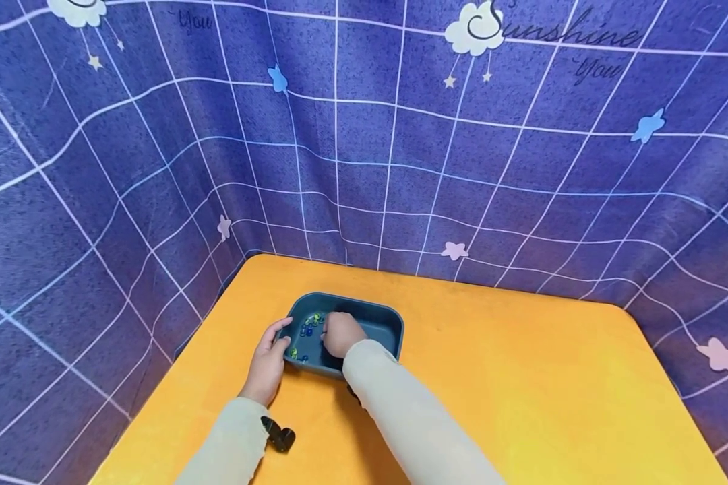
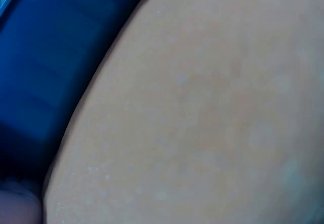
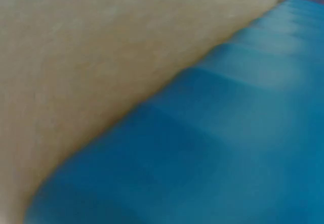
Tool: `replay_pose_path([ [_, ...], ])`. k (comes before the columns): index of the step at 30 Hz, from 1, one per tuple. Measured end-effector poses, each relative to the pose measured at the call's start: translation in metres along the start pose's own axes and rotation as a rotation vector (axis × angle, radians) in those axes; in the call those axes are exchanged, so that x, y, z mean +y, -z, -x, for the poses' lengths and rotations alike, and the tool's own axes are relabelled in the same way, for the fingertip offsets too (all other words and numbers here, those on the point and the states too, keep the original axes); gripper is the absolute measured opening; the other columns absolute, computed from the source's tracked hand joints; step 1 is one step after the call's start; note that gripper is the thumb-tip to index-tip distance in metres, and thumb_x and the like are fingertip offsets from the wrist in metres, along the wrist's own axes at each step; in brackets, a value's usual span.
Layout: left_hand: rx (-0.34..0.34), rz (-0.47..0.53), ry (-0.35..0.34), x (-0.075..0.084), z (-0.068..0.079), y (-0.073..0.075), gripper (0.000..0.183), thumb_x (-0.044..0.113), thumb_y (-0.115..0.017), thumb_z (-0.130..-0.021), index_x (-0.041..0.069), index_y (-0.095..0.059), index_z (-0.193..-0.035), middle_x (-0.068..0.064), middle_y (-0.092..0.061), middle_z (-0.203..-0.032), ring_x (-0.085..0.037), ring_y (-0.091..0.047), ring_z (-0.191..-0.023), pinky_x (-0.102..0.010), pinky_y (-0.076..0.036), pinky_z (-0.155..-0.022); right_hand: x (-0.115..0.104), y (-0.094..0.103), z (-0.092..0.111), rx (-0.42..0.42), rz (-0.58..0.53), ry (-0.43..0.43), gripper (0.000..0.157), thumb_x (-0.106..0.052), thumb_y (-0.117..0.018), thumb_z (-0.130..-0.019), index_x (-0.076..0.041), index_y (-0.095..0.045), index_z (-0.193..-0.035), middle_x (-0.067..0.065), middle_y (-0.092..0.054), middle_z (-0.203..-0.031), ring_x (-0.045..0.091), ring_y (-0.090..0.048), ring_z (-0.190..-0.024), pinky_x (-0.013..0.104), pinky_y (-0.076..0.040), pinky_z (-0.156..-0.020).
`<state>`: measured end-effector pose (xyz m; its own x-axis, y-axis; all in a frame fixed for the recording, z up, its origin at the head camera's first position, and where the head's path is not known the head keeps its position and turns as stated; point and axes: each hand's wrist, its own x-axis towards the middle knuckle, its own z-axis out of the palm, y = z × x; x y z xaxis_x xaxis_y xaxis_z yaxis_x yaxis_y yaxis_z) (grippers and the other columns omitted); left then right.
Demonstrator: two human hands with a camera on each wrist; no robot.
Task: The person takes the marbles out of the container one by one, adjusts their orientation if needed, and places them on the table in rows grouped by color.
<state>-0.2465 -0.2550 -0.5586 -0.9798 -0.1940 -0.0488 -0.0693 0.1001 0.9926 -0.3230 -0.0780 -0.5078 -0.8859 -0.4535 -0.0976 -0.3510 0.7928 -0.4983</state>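
A dark teal rectangular tray (image 1: 373,311) stands on the yellow table. Small shiny blue and yellow-green pieces that look like glass marbles (image 1: 309,331) lie in its left half, a few of them at the near left corner. My left hand (image 1: 267,367) holds the tray's left end, fingers and thumb at the rim. Inside the tray is my right hand (image 1: 342,335), fingers bent downward beside the marbles. Its fingertips are mostly hidden, so whether it pinches a marble does not show. Skin and blue tray wall fill both wrist views.
The yellow tabletop (image 1: 522,377) stretches away to the right of the tray. A purple-blue curtain (image 1: 364,135) with grid lines, stars and clouds hangs behind and to the left. A black wrist device (image 1: 279,434) sits at the left sleeve.
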Motion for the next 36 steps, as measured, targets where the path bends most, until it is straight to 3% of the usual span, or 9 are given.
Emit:
replay_pose_path([
  [11, -0.004, -0.034, 0.014, 0.004, 0.002, 0.001, 0.042, 0.022, -0.041, -0.112, 0.027, -0.047, -0.152, -0.001, -0.022, -0.168, -0.023, -0.014, -0.155, -0.050, -0.014, -0.124, -0.008, 0.029, 0.051, 0.041, -0.246, 0.076, 0.001, -0.013, -0.069, -0.101, -0.012, -0.069, -0.101, -0.008, -0.064, -0.090, 0.009, -0.059, -0.080, 0.029, -0.054, -0.077],
  [18, 0.017, -0.033, -0.007, 0.005, 0.003, 0.005, 0.042, 0.018, -0.042, -0.111, 0.022, -0.047, -0.153, -0.002, -0.022, -0.168, -0.022, -0.014, -0.155, -0.048, -0.014, -0.125, 0.004, 0.040, 0.072, 0.127, -0.360, 0.089, 0.010, -0.014, -0.070, -0.100, -0.012, -0.072, -0.109, -0.010, -0.065, -0.093, 0.008, -0.061, -0.085, 0.030, -0.055, -0.079],
  [25, 0.030, -0.007, -0.016, 0.005, 0.004, 0.005, 0.043, 0.014, -0.041, -0.111, 0.018, -0.047, -0.154, -0.004, -0.021, -0.169, -0.021, -0.011, -0.156, -0.045, -0.013, -0.125, 0.024, 0.047, 0.083, 0.251, -0.497, 0.120, 0.011, -0.016, -0.072, -0.098, -0.014, -0.072, -0.110, -0.008, -0.067, -0.097, 0.010, -0.062, -0.087, 0.031, -0.056, -0.082],
  [31, 0.024, -0.015, -0.017, 0.003, 0.003, 0.001, 0.043, 0.015, -0.042, -0.111, 0.019, -0.047, -0.153, -0.006, -0.021, -0.169, -0.021, -0.011, -0.156, -0.046, -0.013, -0.125, 0.052, 0.052, 0.099, 0.313, -0.545, 0.134, 0.015, -0.016, -0.071, -0.099, -0.010, -0.072, -0.112, -0.005, -0.068, -0.100, 0.014, -0.064, -0.089, 0.034, -0.056, -0.084],
  [36, 0.004, -0.010, -0.018, 0.003, 0.001, -0.002, 0.043, 0.017, -0.042, -0.111, 0.020, -0.047, -0.154, -0.005, -0.021, -0.169, -0.020, -0.011, -0.156, -0.045, -0.013, -0.125, 0.077, 0.058, 0.110, 0.421, -0.578, 0.111, 0.014, -0.013, -0.072, -0.098, -0.006, -0.073, -0.111, -0.001, -0.069, -0.098, 0.016, -0.065, -0.089, 0.034, -0.057, -0.083],
])
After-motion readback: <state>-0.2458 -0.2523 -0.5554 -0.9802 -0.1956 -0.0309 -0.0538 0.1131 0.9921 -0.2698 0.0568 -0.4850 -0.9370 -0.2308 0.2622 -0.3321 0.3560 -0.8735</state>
